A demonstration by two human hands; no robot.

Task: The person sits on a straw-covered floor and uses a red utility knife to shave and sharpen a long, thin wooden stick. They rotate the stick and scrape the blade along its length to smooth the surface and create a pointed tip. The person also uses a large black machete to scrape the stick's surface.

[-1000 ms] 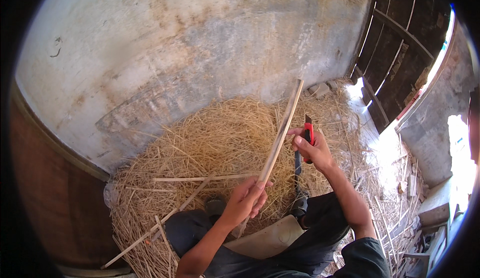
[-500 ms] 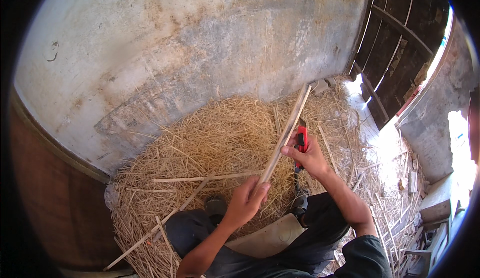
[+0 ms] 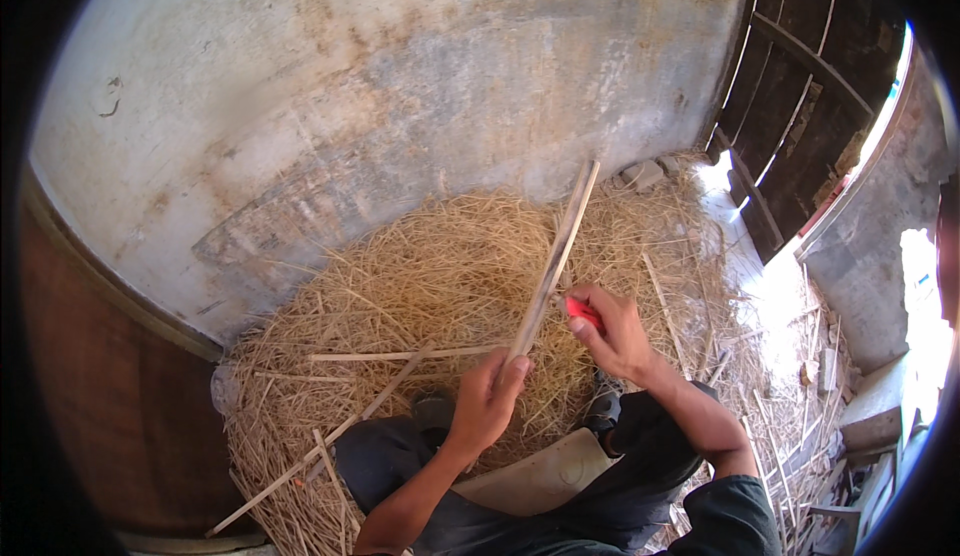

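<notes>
My left hand [image 3: 488, 393] is closed round the lower end of a long flat wooden strip [image 3: 556, 258], which slants up and away toward the wall. One side of the strip is pale and the other has darker streaks. My right hand [image 3: 614, 333] grips a red utility knife [image 3: 585, 313], its fingers wrapped round the handle. The knife is just right of the strip's middle; the blade is too small to make out, and I cannot tell whether it touches the wood.
Straw and shavings [image 3: 430, 276] cover the floor before a stained wall [image 3: 450, 106]. Several thin strips lie about, one pale strip [image 3: 400, 355] left of my hands. A pale board [image 3: 540, 473] sits between my legs. A dark plank door [image 3: 800, 76] stands at the right.
My right hand has let go of the strip and turned, with the knife now in its fist beside the wood. The strip's far end has shifted slightly left; my left hand keeps its hold.
</notes>
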